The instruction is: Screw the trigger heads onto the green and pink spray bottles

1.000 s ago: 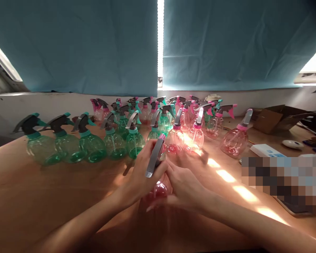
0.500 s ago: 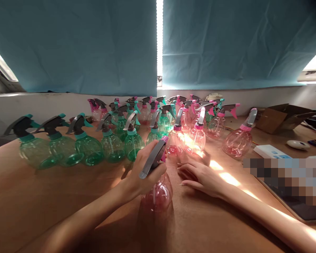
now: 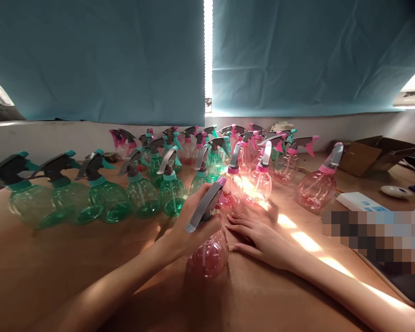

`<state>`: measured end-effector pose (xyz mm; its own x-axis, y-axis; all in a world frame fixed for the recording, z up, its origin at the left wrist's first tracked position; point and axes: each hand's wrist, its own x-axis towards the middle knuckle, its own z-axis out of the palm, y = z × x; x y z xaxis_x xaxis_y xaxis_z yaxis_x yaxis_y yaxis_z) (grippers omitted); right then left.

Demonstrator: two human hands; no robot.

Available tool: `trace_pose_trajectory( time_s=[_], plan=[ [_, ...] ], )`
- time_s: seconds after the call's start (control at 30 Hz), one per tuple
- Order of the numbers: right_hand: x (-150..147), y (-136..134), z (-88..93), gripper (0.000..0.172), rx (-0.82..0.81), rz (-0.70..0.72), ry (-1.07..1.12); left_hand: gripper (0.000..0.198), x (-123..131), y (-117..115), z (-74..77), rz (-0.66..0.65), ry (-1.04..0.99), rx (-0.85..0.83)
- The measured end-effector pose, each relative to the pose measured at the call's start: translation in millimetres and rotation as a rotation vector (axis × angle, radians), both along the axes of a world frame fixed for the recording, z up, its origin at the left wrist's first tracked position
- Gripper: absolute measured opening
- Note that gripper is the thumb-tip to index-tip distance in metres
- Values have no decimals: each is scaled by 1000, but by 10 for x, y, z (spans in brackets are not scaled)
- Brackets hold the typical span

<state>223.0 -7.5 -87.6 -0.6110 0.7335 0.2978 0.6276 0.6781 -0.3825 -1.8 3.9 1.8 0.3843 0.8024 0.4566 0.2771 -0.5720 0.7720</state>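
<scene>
My left hand (image 3: 197, 216) is wrapped round the neck and grey trigger head of a pink spray bottle (image 3: 209, 256), which stands upright on the table in front of me. The grip hides the collar of this bottle. To the right of it, my right hand (image 3: 261, 240) lies palm down with its fingers stretched toward the bottle, holding nothing. Just beyond my hands stand a clear-pink spray bottle (image 3: 259, 184) and a green spray bottle (image 3: 173, 196), both with grey heads. A further pink spray bottle (image 3: 314, 189) stands apart to the right.
A row of green spray bottles (image 3: 110, 200) runs along the left, with several pink and green ones crowded behind. On the right are a white box (image 3: 361, 203), a white computer mouse (image 3: 396, 192) and an open cardboard box (image 3: 361, 157). Teal curtains (image 3: 97, 60) hang at the back.
My right hand has shifted slightly left, nearer the held bottle. My left hand keeps its grip on the pink spray bottle. The view has moved a little closer.
</scene>
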Motion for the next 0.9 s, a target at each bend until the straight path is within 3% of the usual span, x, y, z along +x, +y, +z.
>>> trace_pose_trajectory(
  time_s=[0.13, 0.6, 0.9],
  plan=[
    [-4, -19, -2, 51, -35, -7, 54, 23, 18, -15, 18, -50, 10, 13],
    [-23, -48, 54, 48, -56, -30, 54, 25, 60, -43, -5, -21, 14, -42],
    [-27, -55, 70, 48, -55, -35, 37, 43, 57, -103, 40, 0, 79, -75]
  ],
)
